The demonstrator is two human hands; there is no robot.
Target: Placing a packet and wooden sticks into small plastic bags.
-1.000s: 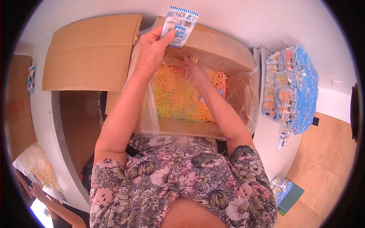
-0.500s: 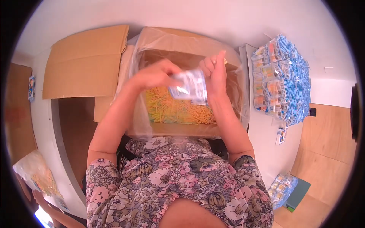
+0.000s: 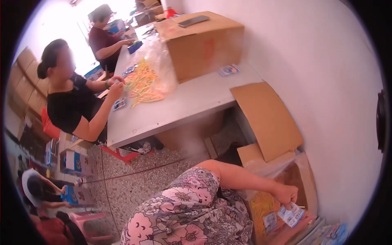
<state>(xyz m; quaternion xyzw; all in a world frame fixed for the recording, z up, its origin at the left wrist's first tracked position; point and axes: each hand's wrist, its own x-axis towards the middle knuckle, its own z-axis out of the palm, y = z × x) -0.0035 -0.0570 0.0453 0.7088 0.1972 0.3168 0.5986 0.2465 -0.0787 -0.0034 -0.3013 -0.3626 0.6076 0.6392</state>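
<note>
Left hand [image 3: 286, 195] pinches a small blue-and-white plastic packet [image 3: 291, 215] over the open cardboard box [image 3: 304, 179] (yellow sticks inside). Right hand, apparently underneath, unclear. Keep the pinch firm, packet flat.

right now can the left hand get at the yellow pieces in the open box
Probably yes. The left hand hangs right over the open box, holding a small packet, and the yellow pieces lie uncovered just below it.

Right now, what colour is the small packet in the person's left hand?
The packet is white with blue edges, held in the left hand; the head view shows it.
</note>
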